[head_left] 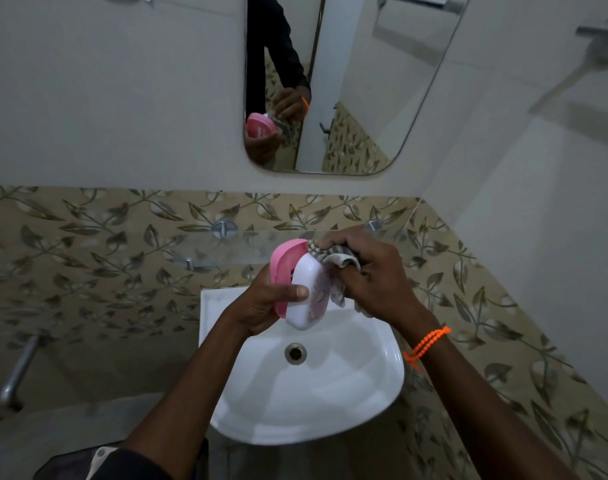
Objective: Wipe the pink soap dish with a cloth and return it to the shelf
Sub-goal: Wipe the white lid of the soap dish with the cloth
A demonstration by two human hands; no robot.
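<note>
Mid-wipe, above the white basin [330, 393]. Pink soap dish [284, 268] held tilted on edge in the left hand [261, 306], fingers curled behind it and thumb pressed across the front, over the pale white inner part [309, 292] sitting against the pink shell. Striped grey-and-white cloth [333, 258] bunched in the right hand [371, 275], fingers curled tight round it, pressed against the upper right edge of the dish. Best done, probably, with the left hand steady and firm while the cloth works along the rim and into the slots, then with a turn of the dish to reach the side now under the thumb. Worth keeping it over the basin, in case smooth plastic slips from the grip. Dish: glossy moulded plastic, oval, rounded corners, with dark drain slots in the pink part; faint purplish marks on the white part, whether print or residue hard to tell. Cloth: soft, woven, crumpled, one tail hanging below the dish. Basin: shiny ceramic, round metal drain. Glass shelf [330, 235] just behind the hands, clear, on chrome brackets, against leaf-patterned tile; mirror [364, 98] above, the dish and hands reflected in it. Orange beaded band [429, 342] on the right wrist.
</note>
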